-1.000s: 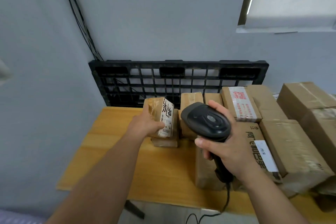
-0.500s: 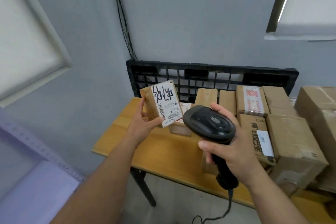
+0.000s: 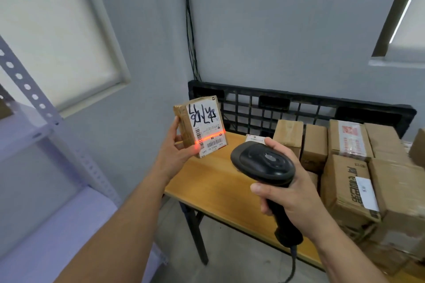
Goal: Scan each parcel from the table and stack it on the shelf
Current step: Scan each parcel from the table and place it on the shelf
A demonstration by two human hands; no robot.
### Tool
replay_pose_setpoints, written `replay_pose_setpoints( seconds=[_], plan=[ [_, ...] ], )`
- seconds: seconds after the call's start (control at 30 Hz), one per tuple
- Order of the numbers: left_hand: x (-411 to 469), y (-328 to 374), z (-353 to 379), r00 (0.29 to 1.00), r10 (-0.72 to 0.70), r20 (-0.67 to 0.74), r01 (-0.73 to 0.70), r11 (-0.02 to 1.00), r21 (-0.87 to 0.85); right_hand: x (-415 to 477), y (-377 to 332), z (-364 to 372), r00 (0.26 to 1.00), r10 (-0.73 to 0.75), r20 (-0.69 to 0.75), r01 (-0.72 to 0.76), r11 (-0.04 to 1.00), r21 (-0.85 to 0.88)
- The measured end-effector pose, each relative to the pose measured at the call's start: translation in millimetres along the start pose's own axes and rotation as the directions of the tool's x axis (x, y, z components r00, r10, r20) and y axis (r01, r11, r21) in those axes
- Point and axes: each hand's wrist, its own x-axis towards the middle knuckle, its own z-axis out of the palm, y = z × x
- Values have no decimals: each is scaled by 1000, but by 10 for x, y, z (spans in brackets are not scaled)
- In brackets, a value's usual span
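1. The right hand clenches the handle of the black corded handheld scanner; aim it steadily.
2. The left hand grips the small brown taped cardboard parcel, raised over the wooden table corner.
3. The red beam sits just above the lower barcode; dipping it slightly should register the scan.

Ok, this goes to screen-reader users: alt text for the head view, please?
The left hand holds a small parcel up while the scanner, gripped in the right hand, throws a red line across its label. More parcels crowd the table; a shelf stands left.
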Motion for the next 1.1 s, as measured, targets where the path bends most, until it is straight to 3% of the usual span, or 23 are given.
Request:
replay_pose_setpoints(
  seconds=[0.77,1.1],
  plan=[
    [-86,-35,-664,991,25,-132,-20,999,36,177,-32,457,991,-18,131,27,997,-67],
    [-153,-29,-714,987,21,-158,-11,998,60,197,-83,485,983,-44,178,43,999,11]
  ],
)
